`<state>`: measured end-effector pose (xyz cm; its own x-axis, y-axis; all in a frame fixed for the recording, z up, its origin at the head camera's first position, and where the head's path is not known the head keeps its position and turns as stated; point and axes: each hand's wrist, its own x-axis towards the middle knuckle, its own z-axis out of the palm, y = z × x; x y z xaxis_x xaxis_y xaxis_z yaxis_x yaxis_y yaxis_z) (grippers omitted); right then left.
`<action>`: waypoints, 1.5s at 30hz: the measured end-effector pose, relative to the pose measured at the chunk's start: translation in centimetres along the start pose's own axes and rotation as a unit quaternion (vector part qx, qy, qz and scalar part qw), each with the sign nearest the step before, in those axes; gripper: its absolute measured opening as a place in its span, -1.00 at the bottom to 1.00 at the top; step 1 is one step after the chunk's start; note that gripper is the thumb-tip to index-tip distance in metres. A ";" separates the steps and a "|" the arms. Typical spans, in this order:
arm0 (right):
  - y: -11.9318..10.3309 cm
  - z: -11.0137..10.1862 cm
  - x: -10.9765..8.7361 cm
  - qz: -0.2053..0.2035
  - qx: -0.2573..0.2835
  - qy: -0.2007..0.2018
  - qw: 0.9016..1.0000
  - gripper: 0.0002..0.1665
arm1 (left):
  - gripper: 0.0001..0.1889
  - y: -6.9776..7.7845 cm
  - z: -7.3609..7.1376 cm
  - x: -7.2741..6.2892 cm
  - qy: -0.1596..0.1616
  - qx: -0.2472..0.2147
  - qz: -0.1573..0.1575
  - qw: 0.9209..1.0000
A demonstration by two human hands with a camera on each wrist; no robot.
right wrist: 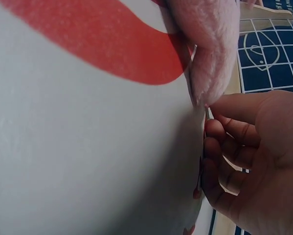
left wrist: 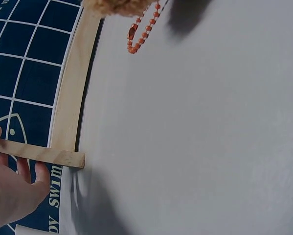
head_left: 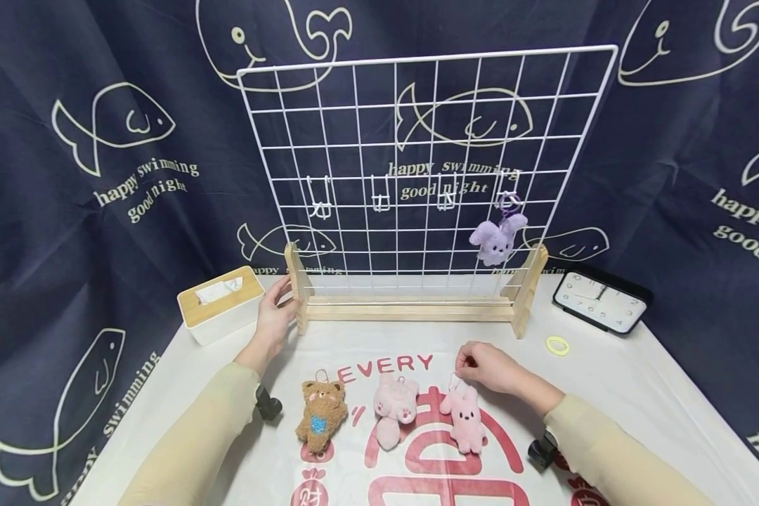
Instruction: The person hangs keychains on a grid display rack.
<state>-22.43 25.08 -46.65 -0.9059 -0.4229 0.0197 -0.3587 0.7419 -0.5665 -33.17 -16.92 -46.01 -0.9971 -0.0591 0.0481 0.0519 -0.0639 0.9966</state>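
Note:
At the left end of a white wire grid rack [head_left: 417, 147], my left hand [head_left: 277, 316] grips the wooden side leg [left wrist: 43, 152], thumb on one side and fingers on the other. My right hand [head_left: 490, 367] pinches the loop at the top of a pink rabbit plush keychain [head_left: 465, 420], thumb against forefinger. The rabbit's ears point toward that hand in the right wrist view. Left of it lie a pale pink plush keychain [head_left: 395, 407], face down, and a brown bear plush keychain [head_left: 319, 416] with a bead chain. A purple rabbit plush [head_left: 496, 240] hangs from the rightmost hook.
Several white hooks [head_left: 381, 202] hang in a row on the grid. A tissue box [head_left: 224, 309] stands left of the rack. To the right are a clock [head_left: 601, 302] and a yellow ring [head_left: 557, 346]. Red printing [head_left: 386, 369] marks the white table cover.

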 end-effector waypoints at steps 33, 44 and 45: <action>-1.8 -2.3 -1.2 -0.091 0.169 -0.011 0.981 -0.91 | -0.31 0.6 0.2 -0.4 -0.006 -0.017 -0.008 1.000; -2.9 -3.5 -0.8 -0.136 0.087 0.069 0.984 -0.91 | -0.32 0.0 0.0 0.0 0.002 -0.003 0.004 1.000; -3.0 -3.7 -0.7 -0.135 0.086 0.075 0.984 -0.91 | -0.32 0.0 0.0 0.0 0.002 -0.002 0.004 1.000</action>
<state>-21.55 25.04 -41.95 -0.8104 -0.5019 0.3022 -0.5591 0.5086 -0.6548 -33.15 -16.91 -46.02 -0.9964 -0.0640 0.0549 0.0593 -0.0679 0.9959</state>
